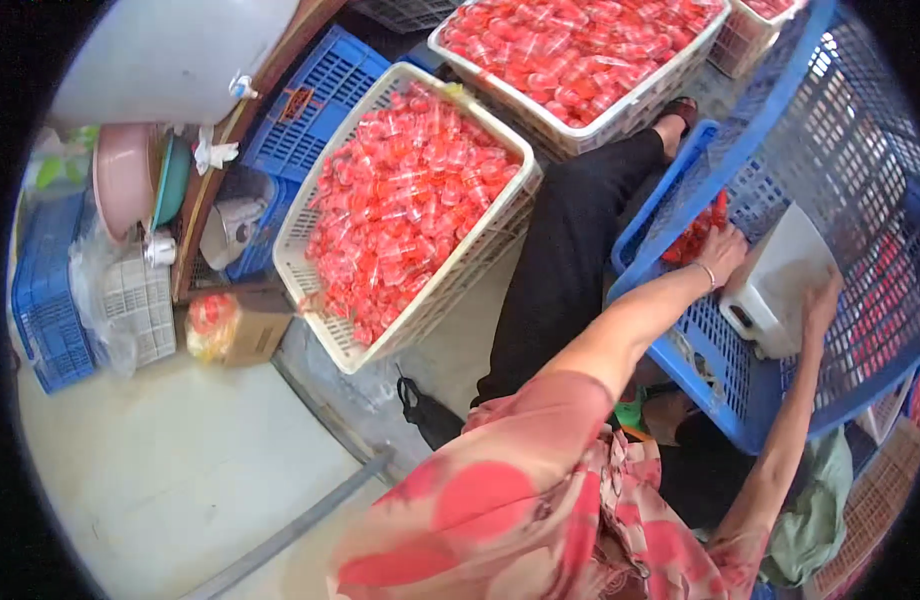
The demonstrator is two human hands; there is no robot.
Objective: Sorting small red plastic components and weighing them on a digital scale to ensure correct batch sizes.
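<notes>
A large blue plastic basket (715, 400) stands tilted in front of me, and a white plastic container (780, 270) with a handle hole sits inside it. My right hand (822, 305) grips the container's right edge. On the container's other side, my left hand (722, 255), with a bracelet at the wrist, has its fingers bent beside a few red pieces (688, 238). What those fingers hold, if anything, is hidden.
Left of my leg stands a white crate (525, 180) heaped with clear-wrapped red pieces. Another full white crate (620, 125) is behind it. Blue crates (320, 100), a cardboard box (257, 330) and a pink basin (123, 180) stand farther left. A black strap bag (430, 415) lies on the floor.
</notes>
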